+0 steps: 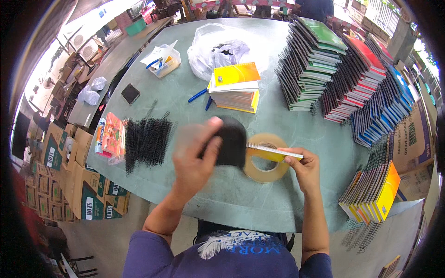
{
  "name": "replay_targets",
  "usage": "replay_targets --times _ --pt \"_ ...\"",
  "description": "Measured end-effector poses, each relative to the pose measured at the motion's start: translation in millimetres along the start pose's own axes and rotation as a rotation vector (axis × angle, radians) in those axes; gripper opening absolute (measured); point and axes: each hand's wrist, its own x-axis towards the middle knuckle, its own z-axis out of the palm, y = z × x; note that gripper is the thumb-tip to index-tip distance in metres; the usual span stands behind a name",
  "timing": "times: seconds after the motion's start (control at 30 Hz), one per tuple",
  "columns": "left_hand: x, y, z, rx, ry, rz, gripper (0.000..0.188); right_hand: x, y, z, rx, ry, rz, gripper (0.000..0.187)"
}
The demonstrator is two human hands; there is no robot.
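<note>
My left hand [192,150], smeared by motion, is closed at the left side of a dark rounded pad [232,141]; thumb and a fingertip show against it. The pad's right edge meets the end of a small yellow notebook [269,152]. My right hand [303,166] pinches the other end of this notebook, holding it edge-up with its white pages showing. Under the notebook lies a wide roll of clear tape [257,177], flat on the grey-green table [218,204]. Whether a coil runs along the notebook's edge is too blurred to tell.
Loose black coils [147,139] lie left, beside a colourful packet [113,134]. A stack of yellow notepads [234,92], pens [198,95], a plastic bag [204,55] and a tub [167,67] stand beyond. Spiral notebooks [310,65] fill the right; bound yellow ones [373,194] stand nearer.
</note>
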Motion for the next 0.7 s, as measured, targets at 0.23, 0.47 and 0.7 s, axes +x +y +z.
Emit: replay_targets --times 0.23,0.47,0.7 --pt "9.4 12.1 6.6 -0.061 0.176 -0.1 0.03 -4.5 1.0 -1.1 0.061 0.053 0.011 0.018" --pt "15.8 22.3 20.4 -0.01 -0.025 0.03 0.027 -10.1 5.5 5.0 0.11 0.072 0.0 0.018" --pt "16.5 24.1 31.9 -0.09 0.005 -0.011 0.033 -11.1 11.5 4.1 0.118 0.05 0.039 0.021"
